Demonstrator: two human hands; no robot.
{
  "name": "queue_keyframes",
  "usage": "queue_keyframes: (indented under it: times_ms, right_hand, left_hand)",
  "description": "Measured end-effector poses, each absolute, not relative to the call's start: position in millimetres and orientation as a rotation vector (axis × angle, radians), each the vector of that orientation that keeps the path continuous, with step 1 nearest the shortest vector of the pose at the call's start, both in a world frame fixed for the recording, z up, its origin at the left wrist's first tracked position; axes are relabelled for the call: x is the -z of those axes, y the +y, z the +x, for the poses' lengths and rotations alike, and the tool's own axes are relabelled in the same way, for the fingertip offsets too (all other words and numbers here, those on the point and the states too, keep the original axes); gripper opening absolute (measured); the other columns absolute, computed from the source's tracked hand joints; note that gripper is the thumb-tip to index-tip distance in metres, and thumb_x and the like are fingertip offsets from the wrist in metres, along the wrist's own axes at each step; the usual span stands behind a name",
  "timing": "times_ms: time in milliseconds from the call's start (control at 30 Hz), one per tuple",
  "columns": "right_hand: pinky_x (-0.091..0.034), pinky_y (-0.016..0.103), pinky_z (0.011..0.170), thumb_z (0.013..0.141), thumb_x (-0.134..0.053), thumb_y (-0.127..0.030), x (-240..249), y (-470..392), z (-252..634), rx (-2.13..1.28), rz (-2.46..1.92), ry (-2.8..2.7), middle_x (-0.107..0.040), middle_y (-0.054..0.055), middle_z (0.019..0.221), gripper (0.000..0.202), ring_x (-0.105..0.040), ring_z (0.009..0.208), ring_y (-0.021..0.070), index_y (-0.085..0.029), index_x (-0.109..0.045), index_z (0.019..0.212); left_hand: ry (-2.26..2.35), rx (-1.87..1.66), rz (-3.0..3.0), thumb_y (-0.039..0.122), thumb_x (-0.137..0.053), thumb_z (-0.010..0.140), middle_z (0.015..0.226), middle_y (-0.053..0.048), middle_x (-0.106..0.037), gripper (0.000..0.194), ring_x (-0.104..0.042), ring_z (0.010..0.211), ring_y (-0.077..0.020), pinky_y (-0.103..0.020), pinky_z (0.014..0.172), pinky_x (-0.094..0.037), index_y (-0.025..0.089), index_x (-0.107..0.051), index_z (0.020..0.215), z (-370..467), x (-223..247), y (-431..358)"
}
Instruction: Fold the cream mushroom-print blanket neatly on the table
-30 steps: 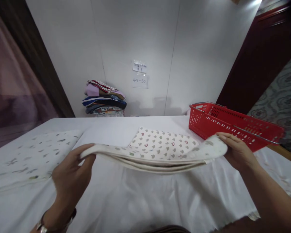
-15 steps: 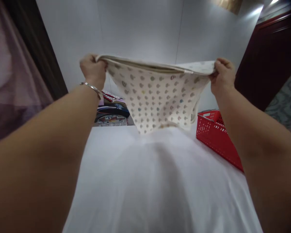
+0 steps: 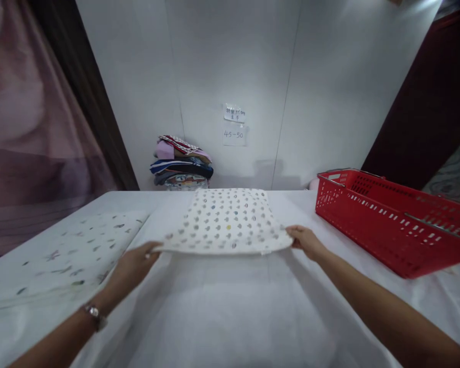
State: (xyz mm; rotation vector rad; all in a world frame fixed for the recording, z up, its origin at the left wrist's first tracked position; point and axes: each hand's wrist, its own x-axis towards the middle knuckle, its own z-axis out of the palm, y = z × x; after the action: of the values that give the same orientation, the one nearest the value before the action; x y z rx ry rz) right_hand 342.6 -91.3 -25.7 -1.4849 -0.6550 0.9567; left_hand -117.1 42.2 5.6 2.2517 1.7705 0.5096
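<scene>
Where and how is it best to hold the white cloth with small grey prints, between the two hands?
Probably at both ends of the near edge of the grey-printed white cloth, coming from the near side, as the left hand and right hand grip it. That edge is wide and looks raised off the white table, with shadows below, which should leave room to pinch it.

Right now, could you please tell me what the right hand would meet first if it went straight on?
Likely the patterned cloth: the right hand pinches its near right corner and points in across it, though depth is unclear.
</scene>
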Motion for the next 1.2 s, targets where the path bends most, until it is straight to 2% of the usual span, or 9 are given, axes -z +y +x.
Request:
queue_keyframes:
  times_ms: [133, 333, 500, 600, 833, 933, 1033, 1133, 1200]
  right_hand:
    - [-0.047, 0.023, 0.046, 0.068, -0.071, -0.027, 68.5, -121.4, 320.0, -1.059, -1.485, -0.546, -0.059, -0.002, 0.058, 0.017, -0.053, 0.047, 0.0106, -0.018, -0.06, 0.077]
    - [-0.048, 0.024, 0.048, 0.067, -0.07, -0.03, 71.6, -145.0, 313.3, -1.07, -1.464, -0.51, -0.059, -0.002, 0.06, 0.018, -0.054, 0.05, 0.011, -0.019, -0.061, 0.078]
    - [-0.048, 0.023, 0.047, 0.067, -0.071, -0.032, 75.2, -154.9, 305.6, -1.059, -1.457, -0.55, -0.06, -0.002, 0.062, 0.018, -0.054, 0.052, 0.0109, -0.02, -0.062, 0.077]
    - [-0.048, 0.023, 0.045, 0.066, -0.072, -0.031, 80.4, -156.5, 302.3, -1.099, -1.524, -0.568, -0.058, -0.002, 0.06, 0.017, -0.053, 0.048, 0.0102, -0.019, -0.061, 0.072]
    - [-0.044, 0.021, 0.04, 0.068, -0.071, -0.035, 92.1, -153.1, 306.3, -1.087, -1.603, -0.701, -0.056, -0.003, 0.053, 0.02, -0.052, 0.044, 0.0102, -0.018, -0.062, 0.073]
    - [-0.045, 0.021, 0.041, 0.067, -0.072, -0.038, 88.1, -151.3, 305.0, -1.095, -1.538, -0.698, -0.057, -0.003, 0.056, 0.024, -0.051, 0.044, 0.0094, -0.018, -0.062, 0.076]
    - [-0.047, 0.023, 0.045, 0.066, -0.072, -0.038, 74.1, -144.9, 299.9, -1.086, -1.455, -0.69, -0.058, -0.003, 0.06, 0.026, -0.052, 0.048, 0.0099, -0.017, -0.063, 0.079]
    - [-0.048, 0.023, 0.048, 0.066, -0.071, -0.035, 53.8, -132.6, 292.9, -1.071, -1.421, -0.727, -0.06, -0.001, 0.064, 0.025, -0.055, 0.053, 0.0108, -0.017, -0.065, 0.083]
    - [-0.041, 0.02, 0.042, 0.067, -0.069, -0.033, 41.1, -122.7, 287.8, -1.046, -1.426, -0.802, -0.059, -0.002, 0.061, 0.026, -0.053, 0.051, 0.0105, -0.016, -0.066, 0.087]
  left_hand:
    - [1.793, -0.484, 2.139, 0.038, -0.043, 0.082, 0.09, -0.003, -0.072, 0.037, -0.066, 0.079, -0.0211, -0.025, 0.064, -0.046, 0.023, -0.064, 0.108, -138.0, 40.9, 13.6]
    - [1.874, -0.554, 2.082, 0.041, -0.042, 0.084, 0.093, -0.002, -0.071, 0.037, -0.066, 0.081, -0.0212, -0.025, 0.062, -0.046, 0.027, -0.062, 0.112, -150.1, 35.8, -1.6]
    - [1.916, -0.497, 2.032, 0.041, -0.04, 0.086, 0.104, -0.002, -0.07, 0.041, -0.065, 0.091, -0.0227, -0.028, 0.072, -0.048, 0.027, -0.059, 0.118, -161.2, 47.9, -12.1]
    - [1.923, -0.44, 2.117, 0.038, -0.038, 0.086, 0.118, -0.004, -0.064, 0.041, -0.061, 0.104, -0.0253, -0.032, 0.081, -0.048, 0.025, -0.061, 0.117, -164.0, 52.2, -16.3]
    - [1.848, -0.218, 2.469, 0.023, -0.04, 0.081, 0.123, -0.009, -0.058, 0.037, -0.053, 0.114, -0.0271, -0.039, 0.088, -0.046, 0.02, -0.065, 0.108, -158.1, 49.5, -12.1]
    - [1.797, -0.274, 2.621, 0.019, -0.046, 0.077, 0.131, -0.012, -0.052, 0.037, -0.047, 0.122, -0.03, -0.044, 0.098, -0.039, 0.019, -0.063, 0.11, -124.8, 49.0, -22.0]
    - [1.414, -0.449, 2.681, 0.03, -0.051, 0.081, 0.129, -0.012, -0.054, 0.037, -0.048, 0.12, -0.0279, -0.043, 0.103, -0.035, 0.019, -0.059, 0.115, -59.2, 49.6, -47.5]
    - [1.088, -0.559, 2.664, 0.041, -0.06, 0.077, 0.129, -0.01, -0.052, 0.051, -0.047, 0.119, -0.0286, -0.044, 0.099, -0.037, 0.021, -0.051, 0.123, 20.5, 49.2, -73.7]
    - [1.004, -0.611, 2.636, 0.038, -0.065, 0.073, 0.122, -0.01, -0.054, 0.054, -0.05, 0.112, -0.0273, -0.042, 0.093, -0.04, 0.021, -0.048, 0.122, 67.8, 48.2, -82.5]
